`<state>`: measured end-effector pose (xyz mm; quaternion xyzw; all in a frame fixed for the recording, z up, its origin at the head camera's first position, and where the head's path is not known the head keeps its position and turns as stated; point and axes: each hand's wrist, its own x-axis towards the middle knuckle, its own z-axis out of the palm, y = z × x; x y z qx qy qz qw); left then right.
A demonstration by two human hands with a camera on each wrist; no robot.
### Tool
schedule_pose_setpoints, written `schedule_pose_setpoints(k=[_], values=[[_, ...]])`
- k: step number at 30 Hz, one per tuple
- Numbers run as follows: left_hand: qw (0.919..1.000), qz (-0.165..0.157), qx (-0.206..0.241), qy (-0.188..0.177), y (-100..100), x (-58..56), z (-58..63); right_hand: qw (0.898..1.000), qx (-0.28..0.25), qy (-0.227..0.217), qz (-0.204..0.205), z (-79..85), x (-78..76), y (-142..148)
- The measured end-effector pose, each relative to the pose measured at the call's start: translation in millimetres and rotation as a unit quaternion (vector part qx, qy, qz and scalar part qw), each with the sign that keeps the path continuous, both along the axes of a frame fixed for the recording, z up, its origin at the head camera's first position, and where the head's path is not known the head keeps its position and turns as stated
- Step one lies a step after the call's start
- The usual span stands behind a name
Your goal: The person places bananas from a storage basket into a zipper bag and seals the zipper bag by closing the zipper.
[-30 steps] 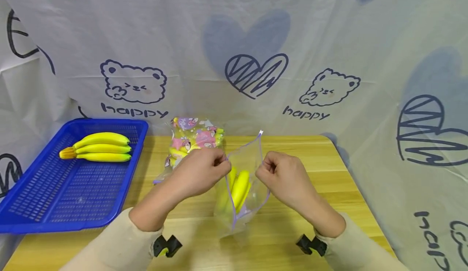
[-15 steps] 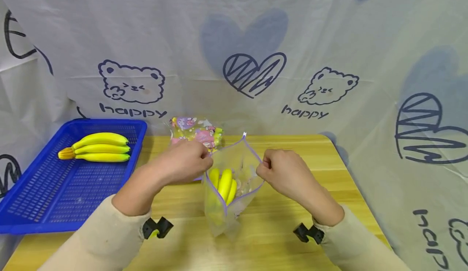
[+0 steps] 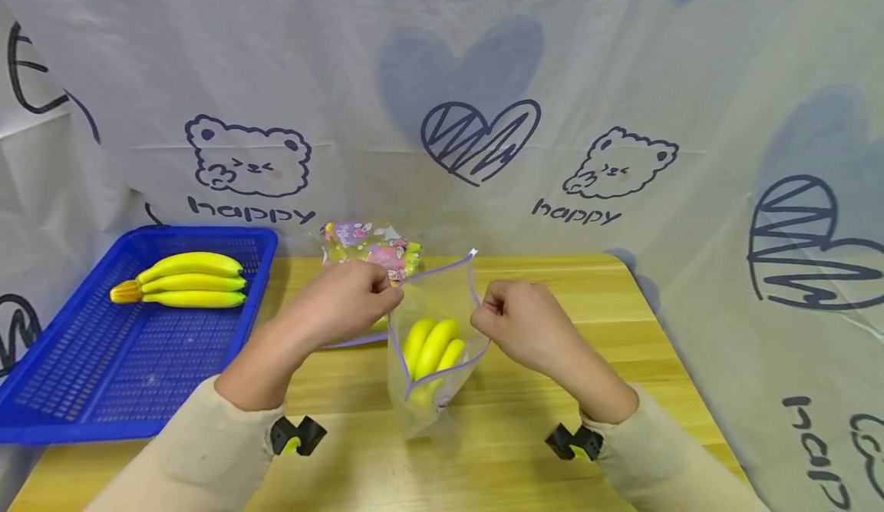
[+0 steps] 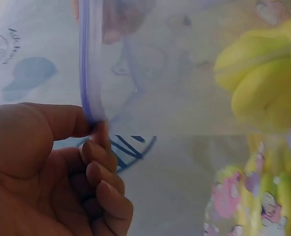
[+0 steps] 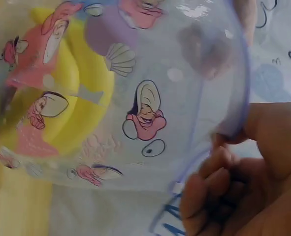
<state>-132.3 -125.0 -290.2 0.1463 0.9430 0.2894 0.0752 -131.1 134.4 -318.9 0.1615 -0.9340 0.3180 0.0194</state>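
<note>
A clear zip bag [image 3: 430,412] with a purple zip edge hangs with its mouth spread, between both hands over the table. Inside it sits a bunch of yellow bananas [image 3: 433,347]. My left hand [image 3: 338,301] pinches the left side of the rim between thumb and index finger, as the left wrist view shows up close. On the opposite side my right hand [image 3: 521,320] pinches the rim in the same way. Cartoon prints in pink and purple cover the bag's face [image 5: 147,115] in the right wrist view. A white zip slider [image 3: 473,252] stands at the far corner of the mouth.
Behind my left hand lies a second printed zip bag [image 3: 369,247] with bananas in it, partly hidden. At the left stands a blue plastic basket [image 3: 148,378] holding another banana bunch [image 3: 193,282]. The wooden table [image 3: 573,435] ends at a printed curtain [image 3: 387,182].
My left hand has moved left and drawn the bag's mouth wider. Within the last half second the right hand came slightly left, and the bananas shifted a little right in the bag.
</note>
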Motion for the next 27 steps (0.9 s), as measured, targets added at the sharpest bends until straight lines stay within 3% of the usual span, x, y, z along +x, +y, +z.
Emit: schedule_pose_setpoints(k=[4, 7, 11, 15, 17, 19, 22, 24, 27], values=[[0.9998, 0.001, -0.003, -0.018, -5, 3.5, -9.9, 1.000, -0.014, -0.014, -0.010, -5.6, -0.7, -4], [0.9993, -0.003, -0.002, -0.038, -10, 14.1, -13.1, 0.999, -0.044, -0.006, -0.024, -8.7, -0.2, -6], [0.9965, -0.026, -0.022, -0.077, -12, 40.9, -16.8, 0.997, -0.061, 0.005, -0.036, -11.4, 0.1, -7], [0.9916, -0.061, -0.042, -0.106, -2, 74.2, -31.4, 0.997, -0.064, 0.008, -0.041, -12.6, 0.4, -9], [0.9907, -0.071, -0.040, -0.109, 8, 85.5, -40.0, 0.997, -0.064, 0.008, -0.043, -12.3, 1.0, -10], [0.9927, -0.074, -0.032, -0.089, 18, 90.6, -45.7, 0.997, -0.067, 0.006, -0.043, -11.5, 1.6, -10], [0.9977, -0.054, -0.031, -0.026, 29, 90.5, -45.2, 0.997, -0.070, 0.005, -0.044, -10.6, 0.9, -11], [0.9982, -0.023, -0.037, 0.040, 31, 87.7, -38.7, 0.996, -0.075, 0.008, -0.047, -9.1, -0.3, -11], [0.9916, 0.007, -0.026, 0.127, 32, 82.3, -24.0, 0.995, -0.079, 0.016, -0.057, -6.4, -3.8, -9]])
